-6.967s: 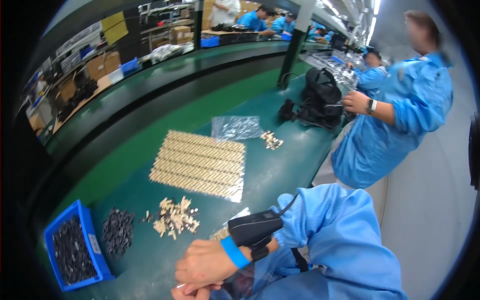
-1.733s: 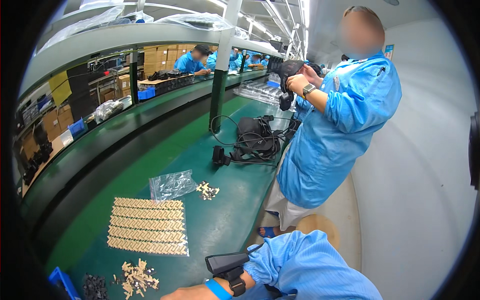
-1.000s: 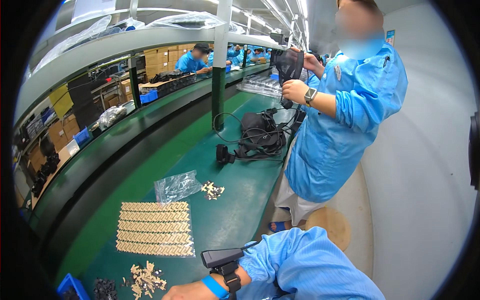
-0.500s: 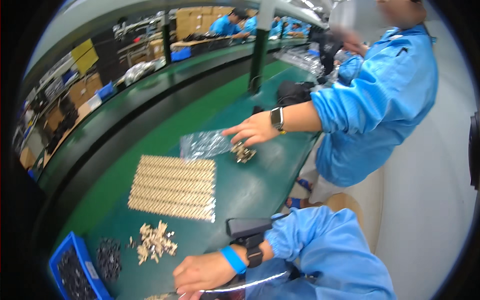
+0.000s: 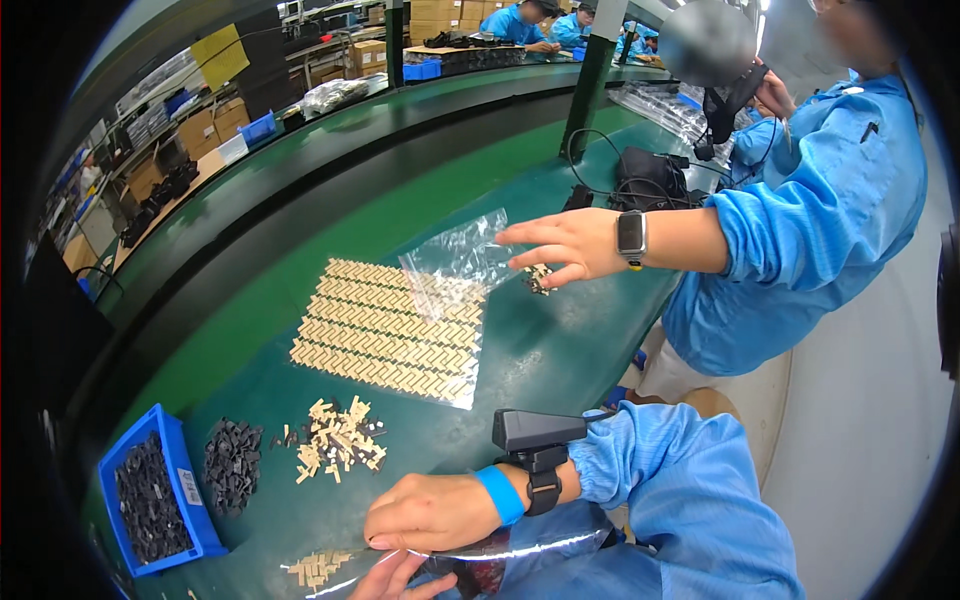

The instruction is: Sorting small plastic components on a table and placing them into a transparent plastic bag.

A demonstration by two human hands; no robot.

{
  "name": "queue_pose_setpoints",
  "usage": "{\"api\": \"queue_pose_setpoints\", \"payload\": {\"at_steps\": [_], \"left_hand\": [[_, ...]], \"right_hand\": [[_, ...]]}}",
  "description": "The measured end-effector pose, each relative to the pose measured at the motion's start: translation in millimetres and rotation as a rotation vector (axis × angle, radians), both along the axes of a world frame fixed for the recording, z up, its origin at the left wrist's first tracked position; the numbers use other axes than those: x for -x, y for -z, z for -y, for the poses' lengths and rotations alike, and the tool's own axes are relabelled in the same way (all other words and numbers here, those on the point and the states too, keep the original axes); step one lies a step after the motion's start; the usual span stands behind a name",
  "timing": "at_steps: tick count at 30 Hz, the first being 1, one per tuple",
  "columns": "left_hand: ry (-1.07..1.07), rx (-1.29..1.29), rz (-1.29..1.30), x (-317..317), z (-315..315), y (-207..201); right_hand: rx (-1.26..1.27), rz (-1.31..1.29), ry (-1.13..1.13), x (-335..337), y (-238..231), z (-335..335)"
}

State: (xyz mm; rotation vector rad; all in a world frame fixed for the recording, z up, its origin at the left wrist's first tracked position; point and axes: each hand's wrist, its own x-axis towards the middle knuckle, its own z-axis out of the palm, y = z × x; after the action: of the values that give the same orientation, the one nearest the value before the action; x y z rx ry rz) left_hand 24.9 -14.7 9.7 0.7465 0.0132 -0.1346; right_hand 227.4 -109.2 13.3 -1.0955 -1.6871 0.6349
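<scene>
My right hand [image 5: 437, 512], with a blue wristband, bends its fingers downward in a closed grip near the table's front edge. Just below it, fingers of my left hand [image 5: 395, 578] show at the lower border, bent and close to the right thumb. What either hand pinches is hidden. A clear plastic sheet edge [image 5: 500, 553] with a bright glare runs across them. Beside my fingers lies a small patch of beige pieces [image 5: 318, 568]. Farther off is a loose pile of beige and dark pieces [image 5: 340, 438], next to a heap of black parts [image 5: 232, 462].
A blue bin [image 5: 180, 480] of black parts stands at left. Beige pieces in zigzag rows form a flat panel [image 5: 385, 335]. A co-worker's open hand [image 5: 575, 248] reaches over a clear plastic bag [image 5: 450, 262]. A dark green post [image 5: 588, 95] and black bag [image 5: 650, 178] are beyond.
The whole view has shifted, bringing more of my left fingers into sight. The co-worker's clear bag now overlaps the panel's far corner. My right hand remains closed.
</scene>
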Motion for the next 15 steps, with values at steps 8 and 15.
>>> {"api": "queue_pose_setpoints", "payload": {"at_steps": [8, 15], "left_hand": [[-0.014, 0.036, -0.064, 2, -2, 3], [0.144, 0.154, 0.012, -8, -17, 11]], "right_hand": [[-0.110, 0.033, 0.067, 2, 4, -5], [-0.198, 0.280, 0.206, -11, -3, -14]]}}
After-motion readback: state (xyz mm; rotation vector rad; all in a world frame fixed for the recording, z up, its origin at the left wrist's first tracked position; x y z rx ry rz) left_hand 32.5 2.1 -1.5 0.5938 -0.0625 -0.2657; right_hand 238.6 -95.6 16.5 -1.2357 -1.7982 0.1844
